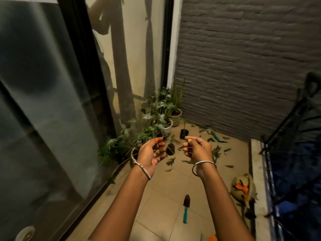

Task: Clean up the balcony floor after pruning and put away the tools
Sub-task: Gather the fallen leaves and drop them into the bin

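Cut green leaves (pixel 216 152) lie scattered over the tiled balcony floor (pixel 161 202). A trowel with a teal handle (pixel 186 208) lies on the tiles near me. A second teal-handled tool (pixel 217 137) lies among the leaves by the brick wall. My left hand (pixel 151 154) is raised with its fingers spread and relaxed, and it holds nothing. My right hand (pixel 197 148) is raised beside it with curled fingers, thumb at the index fingertip. A thin pale strand seems to cross its fingers; I cannot tell if it grips anything.
Potted plants (pixel 156 119) line the glass door (pixel 52 101) on the left. A small black pot (pixel 184 133) and a dark soil clump (pixel 170 149) sit past my hands. A beige bag with orange items (pixel 243 188) lies by the right-hand railing (pixel 286 136).
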Motion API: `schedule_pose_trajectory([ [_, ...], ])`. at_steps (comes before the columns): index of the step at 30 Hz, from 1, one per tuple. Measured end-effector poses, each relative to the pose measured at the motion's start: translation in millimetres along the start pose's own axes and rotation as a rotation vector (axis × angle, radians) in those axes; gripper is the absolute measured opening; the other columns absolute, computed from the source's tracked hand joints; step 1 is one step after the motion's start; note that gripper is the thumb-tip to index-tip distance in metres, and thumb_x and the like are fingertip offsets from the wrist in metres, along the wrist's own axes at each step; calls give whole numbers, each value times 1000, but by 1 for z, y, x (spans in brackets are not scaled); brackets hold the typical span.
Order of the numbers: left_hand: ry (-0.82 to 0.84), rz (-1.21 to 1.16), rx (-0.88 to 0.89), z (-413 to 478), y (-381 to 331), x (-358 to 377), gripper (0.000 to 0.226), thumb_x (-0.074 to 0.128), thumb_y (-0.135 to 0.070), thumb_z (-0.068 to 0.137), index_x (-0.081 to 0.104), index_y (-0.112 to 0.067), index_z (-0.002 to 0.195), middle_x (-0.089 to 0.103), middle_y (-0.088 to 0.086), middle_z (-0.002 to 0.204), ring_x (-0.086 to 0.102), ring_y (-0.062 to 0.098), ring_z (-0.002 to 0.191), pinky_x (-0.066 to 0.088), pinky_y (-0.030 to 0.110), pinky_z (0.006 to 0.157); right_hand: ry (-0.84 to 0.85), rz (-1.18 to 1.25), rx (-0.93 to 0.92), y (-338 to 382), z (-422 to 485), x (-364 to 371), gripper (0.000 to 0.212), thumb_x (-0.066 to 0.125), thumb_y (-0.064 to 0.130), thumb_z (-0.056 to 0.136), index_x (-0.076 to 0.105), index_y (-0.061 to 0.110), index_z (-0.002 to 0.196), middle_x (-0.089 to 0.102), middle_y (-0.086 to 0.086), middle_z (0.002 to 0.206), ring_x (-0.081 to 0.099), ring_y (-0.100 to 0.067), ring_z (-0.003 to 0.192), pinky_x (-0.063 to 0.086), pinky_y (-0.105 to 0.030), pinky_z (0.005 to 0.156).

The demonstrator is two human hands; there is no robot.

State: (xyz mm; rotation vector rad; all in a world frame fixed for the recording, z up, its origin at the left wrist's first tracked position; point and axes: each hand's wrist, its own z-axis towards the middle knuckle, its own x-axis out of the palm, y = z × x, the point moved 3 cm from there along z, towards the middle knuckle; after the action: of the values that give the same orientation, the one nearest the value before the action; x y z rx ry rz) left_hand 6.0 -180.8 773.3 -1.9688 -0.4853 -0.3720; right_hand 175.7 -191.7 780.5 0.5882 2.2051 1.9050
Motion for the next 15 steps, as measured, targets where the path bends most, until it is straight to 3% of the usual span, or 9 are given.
schedule_pose_trajectory([
  [5, 59, 59, -47, 40, 14, 47, 18, 51, -20, 99, 67, -13, 96, 66, 0, 69, 60, 11, 55, 45, 26, 56, -104, 42, 15, -1, 39, -44, 20, 49, 5, 99, 69, 3, 102, 65, -9, 71, 57, -19, 63, 46, -27, 56],
  [11, 88, 109, -161, 104, 32, 76, 18, 49, -19, 99, 65, -12, 94, 64, 2, 74, 59, 12, 59, 45, 26, 57, -254, 53, 66, -15, 97, -82, 19, 50, 7, 99, 69, 6, 101, 66, -8, 72, 59, -15, 62, 49, -24, 55],
  [15, 95, 123, -227, 168, 33, 97, 21, 46, -19, 100, 64, -13, 90, 63, 3, 75, 58, 13, 60, 45, 27, 61, -346, 62, 104, -26, 158, -91, 19, 50, 4, 98, 68, 0, 103, 64, -11, 71, 56, -18, 59, 46, -22, 48],
])
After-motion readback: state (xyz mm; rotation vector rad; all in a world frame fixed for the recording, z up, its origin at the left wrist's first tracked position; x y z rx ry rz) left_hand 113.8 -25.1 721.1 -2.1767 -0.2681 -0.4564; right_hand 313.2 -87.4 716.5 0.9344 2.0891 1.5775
